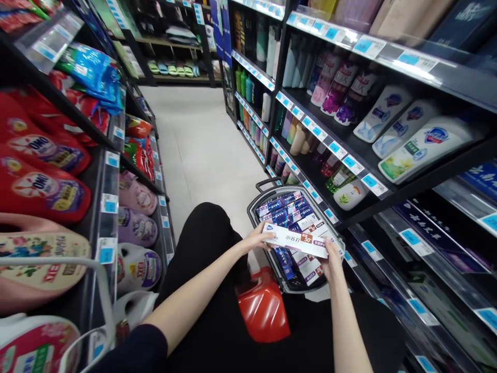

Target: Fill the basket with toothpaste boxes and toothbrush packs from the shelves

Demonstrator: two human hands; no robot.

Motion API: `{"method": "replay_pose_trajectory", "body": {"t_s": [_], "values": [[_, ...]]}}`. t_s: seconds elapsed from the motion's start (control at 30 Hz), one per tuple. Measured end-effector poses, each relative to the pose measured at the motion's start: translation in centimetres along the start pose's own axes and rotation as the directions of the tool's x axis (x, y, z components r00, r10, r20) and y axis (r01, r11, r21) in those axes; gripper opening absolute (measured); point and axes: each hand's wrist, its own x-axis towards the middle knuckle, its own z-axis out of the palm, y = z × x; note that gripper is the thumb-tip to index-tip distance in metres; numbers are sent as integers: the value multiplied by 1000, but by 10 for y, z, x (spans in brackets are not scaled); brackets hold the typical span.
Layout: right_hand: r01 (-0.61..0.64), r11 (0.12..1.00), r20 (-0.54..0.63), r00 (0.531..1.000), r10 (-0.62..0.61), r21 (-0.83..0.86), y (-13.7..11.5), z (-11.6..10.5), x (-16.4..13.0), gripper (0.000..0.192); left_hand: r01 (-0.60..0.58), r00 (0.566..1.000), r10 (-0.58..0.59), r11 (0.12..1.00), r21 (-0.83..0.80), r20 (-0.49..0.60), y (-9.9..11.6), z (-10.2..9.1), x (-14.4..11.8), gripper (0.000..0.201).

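Note:
Between my two hands is a long white box (pixel 289 240) with a brown "50" mark, probably a toothpaste box by its shape. My left hand (pixel 257 238) pinches its left end, and my right hand (pixel 331 259) grips the right end. Directly beneath, a grey shopping basket (pixel 254 204) stands on the floor. Inside it are dark blue boxes (pixel 285 207) and similar white boxes (pixel 310 269), laid in rows. A red plastic object (pixel 264 305) sits by my legs, just below the basket; its kind is unclear.
Shelves of bottles (pixel 423 140) rise close on the right, above lower shelves of boxes (pixel 438 248). Detergent bottles (pixel 46 189) line the left shelf. A pale floor aisle (pixel 202 140) runs ahead to a rack with slippers (pixel 171 69).

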Motion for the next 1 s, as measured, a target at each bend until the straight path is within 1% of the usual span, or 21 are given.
{"method": "replay_pose_trajectory", "body": {"t_s": [0.07,0.13,0.2,0.4,0.5,0.63,0.8,1.0], "values": [[-4,999,-68,998,6,33,19,3,3,47,-24,999,25,999,40,-25,-7,0,3,77],[-4,1000,-108,994,7,26,30,5,3,47,-40,999,42,996,77,-31,-12,1,7,74],[-14,1000,-135,991,17,24,34,4,3,48,-56,998,59,993,103,-28,-15,2,10,68],[-23,1000,-162,987,23,1,31,-9,6,50,-60,998,57,989,135,21,-19,9,17,65],[-30,998,-176,984,21,-48,30,-14,8,49,-56,998,49,987,153,48,-22,11,17,69],[-28,993,-150,989,11,-114,33,-18,14,48,-18,997,7,989,145,72,-22,11,14,74],[-16,989,-140,990,-6,-150,35,-20,18,46,-10,997,-3,984,179,74,-19,12,9,72],[-5,989,-208,978,-26,-147,33,-16,16,49,-32,997,19,985,170,77,-20,13,9,70]]}}
